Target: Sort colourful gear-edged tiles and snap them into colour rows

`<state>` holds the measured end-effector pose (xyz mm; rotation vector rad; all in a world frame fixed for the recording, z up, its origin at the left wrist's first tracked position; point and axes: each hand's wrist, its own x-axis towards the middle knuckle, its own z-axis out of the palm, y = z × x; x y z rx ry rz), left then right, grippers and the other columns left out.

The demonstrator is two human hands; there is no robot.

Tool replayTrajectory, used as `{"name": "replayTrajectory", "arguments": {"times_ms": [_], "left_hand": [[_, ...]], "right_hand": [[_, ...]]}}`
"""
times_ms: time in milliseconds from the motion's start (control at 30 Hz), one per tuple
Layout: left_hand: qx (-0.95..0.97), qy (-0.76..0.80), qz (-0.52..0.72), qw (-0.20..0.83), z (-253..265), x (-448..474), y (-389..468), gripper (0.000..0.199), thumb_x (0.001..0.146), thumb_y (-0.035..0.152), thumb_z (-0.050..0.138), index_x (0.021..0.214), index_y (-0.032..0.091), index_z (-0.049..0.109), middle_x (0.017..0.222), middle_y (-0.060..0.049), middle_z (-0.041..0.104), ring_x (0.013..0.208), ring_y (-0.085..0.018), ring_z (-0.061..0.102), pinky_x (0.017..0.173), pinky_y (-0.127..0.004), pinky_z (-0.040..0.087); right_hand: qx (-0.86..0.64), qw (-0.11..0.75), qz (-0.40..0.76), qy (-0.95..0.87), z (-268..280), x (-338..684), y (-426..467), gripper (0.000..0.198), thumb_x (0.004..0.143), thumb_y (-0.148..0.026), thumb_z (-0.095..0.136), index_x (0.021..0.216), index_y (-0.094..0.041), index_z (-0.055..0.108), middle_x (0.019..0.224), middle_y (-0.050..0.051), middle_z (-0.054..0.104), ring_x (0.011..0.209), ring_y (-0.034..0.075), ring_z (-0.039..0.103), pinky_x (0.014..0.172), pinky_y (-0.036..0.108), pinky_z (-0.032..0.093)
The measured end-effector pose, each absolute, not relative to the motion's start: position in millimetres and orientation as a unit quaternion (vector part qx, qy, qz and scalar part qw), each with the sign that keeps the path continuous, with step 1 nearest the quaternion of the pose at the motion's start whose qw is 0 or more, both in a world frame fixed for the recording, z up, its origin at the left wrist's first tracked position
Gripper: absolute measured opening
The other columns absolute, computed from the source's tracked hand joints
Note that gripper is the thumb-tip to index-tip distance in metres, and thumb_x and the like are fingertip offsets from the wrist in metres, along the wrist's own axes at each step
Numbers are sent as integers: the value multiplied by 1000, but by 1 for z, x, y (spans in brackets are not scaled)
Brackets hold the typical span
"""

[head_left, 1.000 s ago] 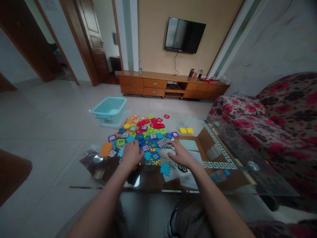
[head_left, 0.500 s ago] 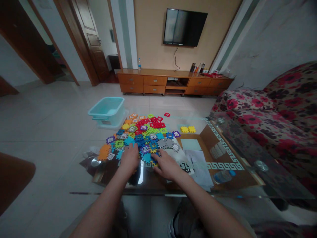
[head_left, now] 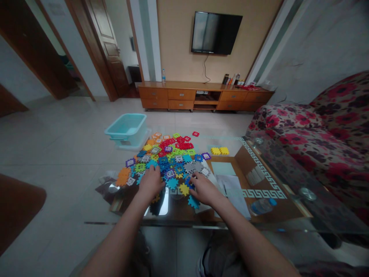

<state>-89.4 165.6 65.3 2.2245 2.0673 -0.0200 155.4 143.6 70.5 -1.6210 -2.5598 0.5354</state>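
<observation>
On the glass counter (head_left: 175, 209), with the person at six o'clock, orange tiles (head_left: 123, 176) lie at nine and a pale teal bin (head_left: 127, 127) stands near eleven. The left hand (head_left: 150, 184) rests at about eight o'clock on the near edge of a many-coloured heap of tiles (head_left: 163, 161); its fingers point down among blue pieces, and whether they pinch one I cannot tell. The heap fills the middle and runs up towards twelve, where the red pieces gather. Next, near six, come a light blue tile (head_left: 172, 183) and a yellow tile (head_left: 184, 188). The right hand (head_left: 205, 188), at about five, has its fingers bent at a dark blue tile (head_left: 188, 181), apparently touching it; a firm pinch cannot be confirmed. Two yellow tiles (head_left: 219, 151) sit apart at two o'clock. The step in hand seems to be picking through loose pieces; the next move would call for a clean thumb-and-finger grip on the dark blue tile, leaving its neighbours undisturbed
</observation>
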Motion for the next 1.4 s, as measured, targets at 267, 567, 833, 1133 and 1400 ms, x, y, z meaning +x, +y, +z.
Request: {"name": "replayTrajectory", "arguments": {"times_ms": [267,567,833,1133,1400], "left_hand": [[765,638,87,30,47,-80,176,65,96,49,43,154,24,29,162,-13,27,147,-33,26,115,-45,27],[757,645,29,100,30,-74,174,67,96,62,32,157,37,22,168,-4,7,153,-35,6,118,-58,14],[677,726,-23,122,32,-105,185,86,92,69,26,160,17,14,167,-13,1,151,-45,3,116,-66,13],[667,738,-11,101,32,-103,183,86,91,68,27,159,17,17,167,-14,-1,150,-46,0,115,-67,12],[813,562,12,150,42,-82,176,67,92,43,50,155,37,27,165,-4,23,152,-31,16,119,-55,16]], "right_hand": [[-550,89,131,-820,65,159,154,48,93,-38,57,136,-17,53,142,18,47,131,30,45,108,42,37],[-531,46,159,-831,39,134,164,57,98,-53,44,153,-39,35,166,9,19,151,39,12,114,61,23],[-553,37,172,-814,44,146,155,55,96,-45,50,149,-30,44,163,12,25,151,40,14,115,60,23],[-577,42,133,-805,57,143,150,46,93,-42,55,128,-13,60,151,21,44,142,38,34,113,56,29],[-512,45,172,-840,48,151,152,53,88,-23,57,141,-19,53,154,12,43,144,32,33,114,51,31]]}}
